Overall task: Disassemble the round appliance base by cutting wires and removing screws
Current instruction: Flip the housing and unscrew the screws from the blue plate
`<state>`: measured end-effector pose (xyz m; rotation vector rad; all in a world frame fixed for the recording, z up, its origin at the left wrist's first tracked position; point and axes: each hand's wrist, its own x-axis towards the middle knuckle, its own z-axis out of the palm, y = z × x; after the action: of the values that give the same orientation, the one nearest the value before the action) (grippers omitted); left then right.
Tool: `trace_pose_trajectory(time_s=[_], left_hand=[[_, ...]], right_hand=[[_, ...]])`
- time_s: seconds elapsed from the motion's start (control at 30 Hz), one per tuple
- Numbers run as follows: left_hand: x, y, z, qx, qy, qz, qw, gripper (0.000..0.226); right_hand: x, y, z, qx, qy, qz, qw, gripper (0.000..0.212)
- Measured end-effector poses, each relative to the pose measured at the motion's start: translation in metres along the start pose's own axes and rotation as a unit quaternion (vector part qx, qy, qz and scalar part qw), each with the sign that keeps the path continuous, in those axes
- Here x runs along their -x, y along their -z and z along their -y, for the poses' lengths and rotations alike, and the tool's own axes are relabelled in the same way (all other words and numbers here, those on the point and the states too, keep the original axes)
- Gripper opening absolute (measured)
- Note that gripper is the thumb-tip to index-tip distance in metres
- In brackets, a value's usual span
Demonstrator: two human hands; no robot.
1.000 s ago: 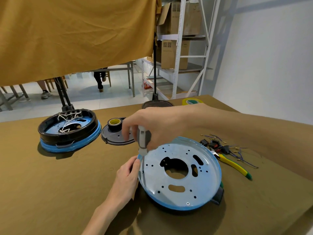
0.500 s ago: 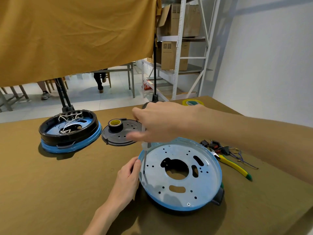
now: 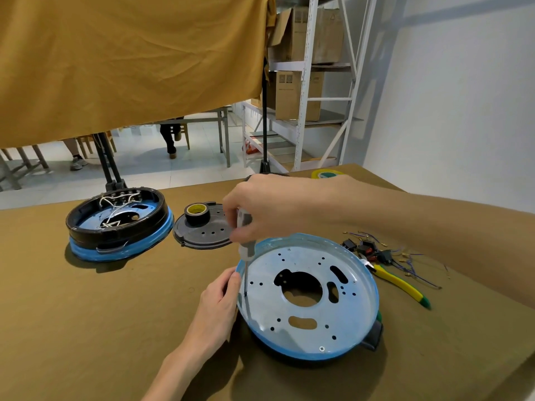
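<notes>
Tape roll (image 3: 197,213) sits on black disc (image 3: 202,231); boxes (image 3: 292,95) on shelf rack (image 3: 304,82); ochre curtain (image 3: 130,62) behind surface (image 3: 86,328).

**Open cloth near and left, clutter right and behind**

Open table cloth (image 3: 121,328) ahead-left of the round base (image 3: 312,296). Right side hemmed by yellow pliers (image 3: 396,282) and cut wires (image 3: 405,259) — close beside the rim. Behind, blocked by black lid (image 3: 202,235) with tape roll (image 3: 197,212) and second base (image 3: 118,224).
</notes>
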<state>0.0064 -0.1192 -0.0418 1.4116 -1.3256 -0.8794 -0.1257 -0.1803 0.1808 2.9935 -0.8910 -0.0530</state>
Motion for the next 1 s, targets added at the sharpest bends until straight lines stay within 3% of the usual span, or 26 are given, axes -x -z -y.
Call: trace_pose_trajectory(time_s=[0.03, 0.1, 0.17, 0.27, 0.3, 0.37, 0.47, 0.53, 0.63, 0.67, 0.73, 0.8, 0.87, 0.97, 1.0], left_hand=[[0.0, 0.0, 0.0, 0.001, -0.001, 0.0, 1.0, 0.05], [0.0, 0.0, 0.0, 0.002, 0.002, -0.002, 1.0, 0.051], [-0.001, 0.0, 0.0, -0.003, 0.003, -0.003, 1.0, 0.05], [0.0, 0.0, 0.0, -0.001, -0.001, -0.005, 1.0, 0.047], [0.0, 0.0, 0.0, 0.003, -0.002, -0.004, 1.0, 0.046], [0.0, 0.0, -0.001, 0.004, -0.004, -0.004, 1.0, 0.048], [-0.001, 0.0, 0.0, -0.005, -0.002, -0.006, 1.0, 0.05], [-0.001, 0.0, 0.001, -0.016, -0.002, -0.01, 1.0, 0.045], [0.0, 0.0, 0.001, -0.01, -0.004, -0.012, 1.0, 0.036], [0.0, 0.0, 0.001, -0.009, -0.005, -0.012, 1.0, 0.035], [0.0, 0.0, 0.0, -0.007, -0.005, -0.008, 1.0, 0.037], [0.0, 0.0, -0.002, -0.007, 0.0, -0.009, 1.0, 0.04], [0.001, 0.0, -0.002, -0.009, 0.002, -0.01, 1.0, 0.038], [0.002, 0.001, -0.003, -0.023, 0.006, -0.011, 1.0, 0.034], [0.002, 0.001, -0.004, -0.026, 0.01, -0.01, 1.0, 0.034]], right_hand=[[0.002, 0.005, 0.0, -0.035, 0.023, 0.04, 0.998, 0.007], [0.004, 0.011, 0.001, -0.057, 0.047, 0.094, 0.993, 0.028], [0.004, 0.006, 0.002, -0.049, 0.004, 0.065, 0.997, 0.035], [0.001, -0.004, 0.001, 0.104, -0.048, -0.023, 0.993, 0.047], [0.0, -0.005, -0.001, 0.104, -0.031, -0.029, 0.994, 0.041], [0.001, 0.001, -0.004, -0.006, 0.021, 0.028, 0.999, 0.01], [0.003, 0.011, -0.009, -0.065, 0.048, 0.099, 0.992, 0.048], [0.004, 0.006, -0.008, -0.022, 0.001, 0.085, 0.996, 0.046], [0.003, -0.007, -0.008, 0.119, -0.043, -0.01, 0.992, 0.05], [0.002, -0.009, -0.009, 0.115, -0.019, -0.029, 0.993, 0.046], [0.003, -0.006, -0.006, 0.013, 0.047, -0.006, 0.999, 0.014], [0.004, -0.001, -0.005, -0.045, 0.082, 0.031, 0.995, 0.027], [0.005, -0.003, -0.002, 0.0, 0.074, 0.005, 0.997, 0.036], [0.003, -0.008, 0.005, 0.173, 0.003, -0.049, 0.984, 0.047], [0.003, -0.007, 0.004, 0.167, 0.01, -0.044, 0.985, 0.044]])
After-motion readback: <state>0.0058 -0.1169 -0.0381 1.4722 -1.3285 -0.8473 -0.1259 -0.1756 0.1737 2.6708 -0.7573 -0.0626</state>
